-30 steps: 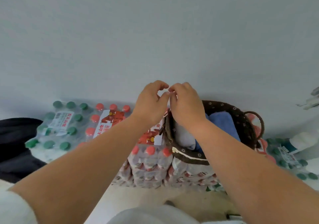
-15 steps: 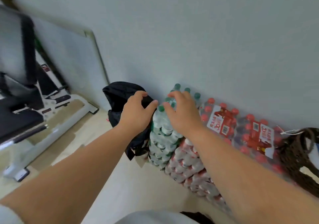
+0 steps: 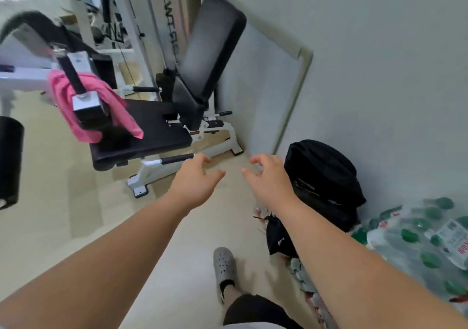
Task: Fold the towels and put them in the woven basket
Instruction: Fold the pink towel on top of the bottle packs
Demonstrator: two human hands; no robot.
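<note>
Attention has swung left, away from the woven basket, where both hands were pinched together over the rim a second ago; it is out of view now. I see my left hand (image 3: 195, 180) and right hand (image 3: 271, 180) loosely spread, holding nothing, out over the floor beside the black backpack (image 3: 321, 171). A pink towel (image 3: 59, 90) hangs unfolded over a machine arm above the bench (image 3: 152, 126), well apart from both hands. I judge it is next to fetch.
</note>
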